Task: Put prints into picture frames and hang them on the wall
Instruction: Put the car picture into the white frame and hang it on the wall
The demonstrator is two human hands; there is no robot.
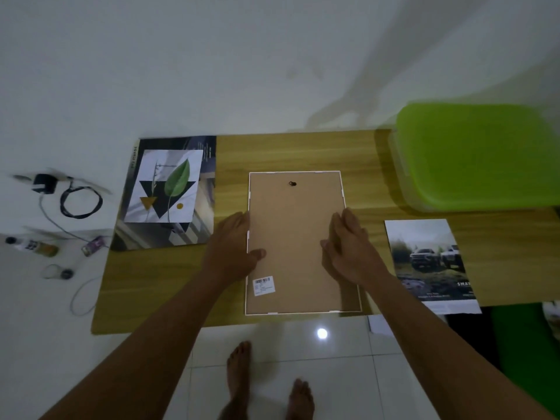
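Observation:
A white picture frame (298, 225) lies face down in the middle of the low wooden table (272, 153), its brown backing board up, with a small dark hanger near the top and a barcode sticker at the lower left. My left hand (233, 247) rests at the frame's left edge, thumb on the backing. My right hand (351, 247) lies flat over the right side of the backing, fingers together. A leaf print (165, 186) lies on a larger dark print (194, 225) at the table's left end. A print of trucks (430, 265) lies at the right.
A green-lidded plastic box (475, 156) takes up the table's back right corner. On the white floor to the left lie a charger with coiled cable (72, 198), a small bottle (33, 247) and small bits. The white wall stands behind the table. My bare feet are below the front edge.

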